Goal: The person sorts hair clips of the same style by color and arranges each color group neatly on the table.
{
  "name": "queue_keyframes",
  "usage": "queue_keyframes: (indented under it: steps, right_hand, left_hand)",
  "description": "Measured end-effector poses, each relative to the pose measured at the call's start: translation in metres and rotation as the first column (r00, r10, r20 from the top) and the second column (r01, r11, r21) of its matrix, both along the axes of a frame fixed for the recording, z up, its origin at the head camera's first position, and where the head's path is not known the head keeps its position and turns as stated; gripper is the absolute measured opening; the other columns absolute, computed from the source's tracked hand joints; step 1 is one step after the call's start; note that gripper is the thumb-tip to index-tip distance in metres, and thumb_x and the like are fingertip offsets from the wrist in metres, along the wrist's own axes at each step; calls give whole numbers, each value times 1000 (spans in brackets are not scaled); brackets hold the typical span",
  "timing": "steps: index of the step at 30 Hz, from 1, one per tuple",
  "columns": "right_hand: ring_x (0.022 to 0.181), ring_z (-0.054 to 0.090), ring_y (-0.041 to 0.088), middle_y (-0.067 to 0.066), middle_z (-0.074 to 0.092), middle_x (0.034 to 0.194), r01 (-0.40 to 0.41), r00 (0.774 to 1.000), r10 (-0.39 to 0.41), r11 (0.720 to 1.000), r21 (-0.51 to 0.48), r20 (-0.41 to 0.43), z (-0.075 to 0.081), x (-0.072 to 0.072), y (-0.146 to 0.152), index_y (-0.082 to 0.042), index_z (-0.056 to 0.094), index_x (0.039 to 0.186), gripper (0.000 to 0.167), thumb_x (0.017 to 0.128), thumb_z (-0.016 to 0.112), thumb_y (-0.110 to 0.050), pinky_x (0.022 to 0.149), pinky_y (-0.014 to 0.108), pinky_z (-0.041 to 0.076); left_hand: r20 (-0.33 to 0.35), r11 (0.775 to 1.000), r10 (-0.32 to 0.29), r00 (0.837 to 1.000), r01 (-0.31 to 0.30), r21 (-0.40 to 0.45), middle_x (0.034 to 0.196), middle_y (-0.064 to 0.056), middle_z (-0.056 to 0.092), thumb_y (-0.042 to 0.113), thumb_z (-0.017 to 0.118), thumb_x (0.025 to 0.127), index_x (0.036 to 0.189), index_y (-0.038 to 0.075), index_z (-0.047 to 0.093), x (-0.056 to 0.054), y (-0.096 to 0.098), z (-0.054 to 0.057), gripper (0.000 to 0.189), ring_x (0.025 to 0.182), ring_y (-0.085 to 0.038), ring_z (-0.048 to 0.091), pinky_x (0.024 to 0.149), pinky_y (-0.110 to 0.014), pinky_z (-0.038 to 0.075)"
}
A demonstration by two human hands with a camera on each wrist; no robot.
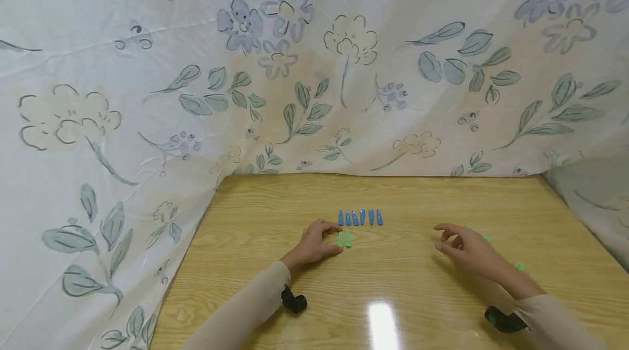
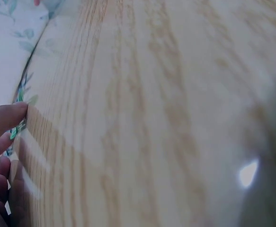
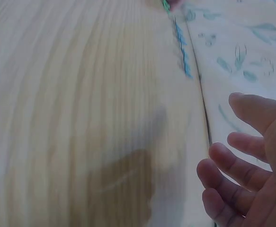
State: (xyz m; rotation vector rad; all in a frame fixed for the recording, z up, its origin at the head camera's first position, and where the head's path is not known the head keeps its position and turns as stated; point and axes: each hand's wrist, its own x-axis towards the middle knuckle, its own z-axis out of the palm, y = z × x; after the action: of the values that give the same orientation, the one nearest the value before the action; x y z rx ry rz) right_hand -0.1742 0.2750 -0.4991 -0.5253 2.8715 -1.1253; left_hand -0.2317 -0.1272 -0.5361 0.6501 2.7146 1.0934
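Note:
My left hand is low over the table, its thumb and index finger at the two ends of a green snap hair clip, pinching it lengthwise. A second green hair clip lies just to the right, parallel to the first. Behind them is a row of several blue hair clips. In the left wrist view, bits of green show between the fingers. My right hand hovers over the right side of the table, fingers loosely bent, nothing between them; the right wrist view shows this hand apart from the tabletop.
More green clips lie around the right hand, partly hidden by it. The wooden table ends at a flowered cloth hanging behind and at the sides. Black cameras sit on both wrists.

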Motion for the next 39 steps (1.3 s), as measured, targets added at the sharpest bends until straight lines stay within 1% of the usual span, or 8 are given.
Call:
queue_keyframes:
  steps: [7, 12, 18, 21, 25, 30, 35, 39]
  right_hand:
    - [74, 61, -1, 12, 70, 103, 80, 997, -78, 994, 79, -28, -7, 7, 38, 5, 59, 134, 48, 96, 70, -23, 59, 24, 50]
    - [79, 62, 2, 13, 70, 104, 110, 994, -108, 988, 111, -25, -10, 11, 62, 5, 57, 136, 50, 98, 68, -26, 63, 24, 50]
    - [82, 60, -1, 18, 70, 108, 130, 991, -131, 981, 143, -7, -9, 10, 79, 5, 56, 136, 52, 98, 67, -30, 64, 26, 50]
    - [79, 59, -2, 20, 70, 108, 134, 990, -139, 980, 146, 22, -9, 9, 84, 7, 54, 137, 55, 99, 66, -31, 61, 26, 50]
    - [74, 58, -5, 15, 72, 103, 133, 989, -140, 979, 154, 36, -12, 8, 88, 10, 53, 136, 57, 98, 67, -31, 59, 25, 49]
    - [71, 61, -2, 15, 74, 99, 112, 992, -119, 979, 169, 29, -15, 6, 91, 11, 54, 134, 55, 96, 69, -27, 59, 25, 49]
    - [74, 62, -3, 18, 73, 100, 99, 994, -103, 987, 125, 26, -18, 4, 87, 9, 55, 133, 55, 92, 75, -21, 56, 26, 51]
    - [74, 61, -6, 17, 73, 97, 67, 998, -67, 994, 87, 1, -19, 2, 81, 10, 56, 130, 53, 87, 78, -12, 57, 24, 52]
  left_hand:
    - [22, 1000, -9, 1000, 10, -6, 116, -1, 60, 32, 81, 85, 131, 21, 67, 1, 1, 1, 49, 104, -15, 51, 95, -40, 30]
    - [14, 1000, -8, 1000, 8, -8, 116, -1, 60, 32, 80, 86, 131, 21, 67, 1, 1, 1, 49, 104, -15, 51, 94, -40, 31]
    - [13, 1000, -10, 1000, 10, 2, 114, -1, 60, 34, 80, 86, 131, 21, 67, 0, 1, 1, 49, 103, -16, 51, 93, -41, 30]
    - [17, 1000, -7, 1000, 6, 4, 115, 0, 60, 34, 80, 86, 131, 22, 67, 0, 1, 0, 48, 104, -15, 51, 93, -41, 30]
    - [24, 1000, -3, 1000, 3, 2, 116, 1, 59, 34, 80, 86, 131, 23, 67, -1, 0, -1, 48, 105, -15, 51, 93, -40, 30]
    - [31, 1000, 1, 1000, -1, 1, 116, 1, 59, 34, 80, 86, 132, 24, 67, -1, 0, -2, 48, 106, -15, 51, 93, -40, 30]
    - [30, 1000, 6, 1000, -6, -1, 117, 1, 60, 34, 80, 86, 131, 25, 67, -1, 0, -1, 48, 106, -15, 52, 93, -40, 30]
    - [29, 1000, 6, 1000, -6, -1, 117, 1, 60, 34, 80, 86, 131, 24, 67, -1, -1, 0, 48, 107, -16, 53, 94, -41, 30]
